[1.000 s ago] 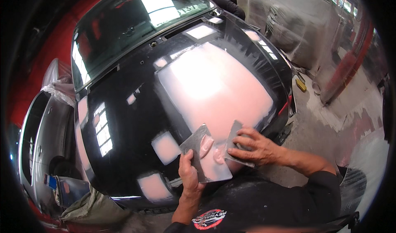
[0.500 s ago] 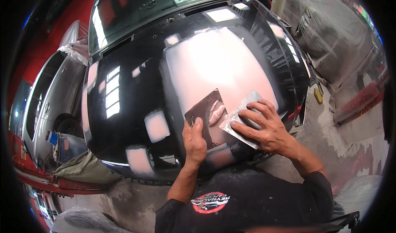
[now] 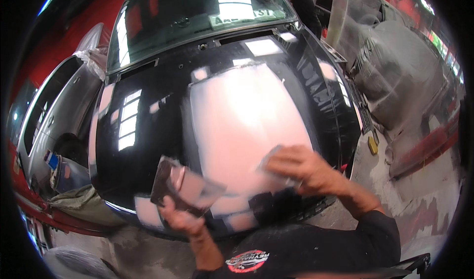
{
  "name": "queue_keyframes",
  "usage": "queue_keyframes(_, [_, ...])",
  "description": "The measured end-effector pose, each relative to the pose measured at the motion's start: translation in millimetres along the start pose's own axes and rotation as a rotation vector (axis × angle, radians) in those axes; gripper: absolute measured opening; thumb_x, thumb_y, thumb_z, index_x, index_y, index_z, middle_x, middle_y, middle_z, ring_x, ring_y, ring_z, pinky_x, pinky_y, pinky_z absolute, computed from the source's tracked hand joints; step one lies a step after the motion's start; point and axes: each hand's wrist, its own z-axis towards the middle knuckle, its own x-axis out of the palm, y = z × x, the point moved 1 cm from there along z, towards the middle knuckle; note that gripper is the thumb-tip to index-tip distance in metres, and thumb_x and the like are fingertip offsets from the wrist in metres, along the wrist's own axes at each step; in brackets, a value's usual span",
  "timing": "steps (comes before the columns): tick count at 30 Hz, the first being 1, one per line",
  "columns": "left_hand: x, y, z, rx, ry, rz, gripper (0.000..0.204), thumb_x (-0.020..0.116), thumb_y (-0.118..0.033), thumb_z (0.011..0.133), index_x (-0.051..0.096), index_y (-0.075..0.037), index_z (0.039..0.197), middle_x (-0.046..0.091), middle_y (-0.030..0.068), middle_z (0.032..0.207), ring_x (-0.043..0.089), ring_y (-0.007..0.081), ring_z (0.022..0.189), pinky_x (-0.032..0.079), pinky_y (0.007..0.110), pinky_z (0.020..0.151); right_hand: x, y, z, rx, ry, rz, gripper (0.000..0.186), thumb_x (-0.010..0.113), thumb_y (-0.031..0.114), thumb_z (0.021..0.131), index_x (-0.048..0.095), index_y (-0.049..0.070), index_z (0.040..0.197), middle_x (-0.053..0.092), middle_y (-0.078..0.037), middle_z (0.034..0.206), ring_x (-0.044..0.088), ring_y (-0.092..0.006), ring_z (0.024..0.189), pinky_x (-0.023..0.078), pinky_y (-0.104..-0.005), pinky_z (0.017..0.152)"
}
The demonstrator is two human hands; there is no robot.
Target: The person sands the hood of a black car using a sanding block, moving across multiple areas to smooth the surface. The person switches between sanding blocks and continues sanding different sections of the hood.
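Observation:
Ahead of me is a black car hood (image 3: 158, 146) with a large pink filler patch (image 3: 242, 126) on it. My left hand (image 3: 182, 220) grips the lower edge of a dark flat board (image 3: 164, 171), which carries pink body filler (image 3: 186, 183) and is tilted above the hood's front. My right hand (image 3: 306, 170) is closed on a grey flat spreader (image 3: 271, 156) at the lower right of the patch. Motion blurs the right hand and spreader; whether the spreader touches the surface, I cannot tell.
Smaller pink patches (image 3: 148, 211) dot the hood. A silver car (image 3: 59, 111) stands to the left. Plastic-covered bulk (image 3: 395, 76) fills the right side, with a yellow object (image 3: 372, 146) on the floor. Someone in dark clothing (image 3: 306, 7) is beyond the hood.
My left hand has carried the board left and toward me, away from the spreader. My right hand and the spreader have shifted left and nearer to me. The whole view has shifted slightly.

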Motion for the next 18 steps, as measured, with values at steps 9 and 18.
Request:
queue_keyframes(9, [-109.9,67.5,-32.3,-0.718,0.29,-0.899,0.047,0.036,-0.039,0.103,0.061,0.0,0.114,0.069,0.0168,0.083,0.061,0.0231,0.042,0.05,0.037,0.034,-42.0,-215.5,167.5,0.346,0.092,-0.385,0.06,0.048,-0.003,0.079,0.065,0.019,0.132,0.067,-0.014,0.119,0.06,-0.0349,0.114,0.048,-0.042,0.097])
queue_keyframes(18, [-101.3,56.1,-24.3,-0.681,0.28,-1.138,0.047,0.029,-0.035,0.106,0.044,-0.004,0.139,0.067,0.023,0.097,0.061,0.0282,0.042,0.052,0.037,0.033,-3.6,-268.0,217.6,0.375,0.192,-0.456,0.062,0.052,0.002,0.079,0.063,0.026,0.135,0.065,-0.009,0.127,0.059,-0.0306,0.12,0.047,-0.0402,0.102])
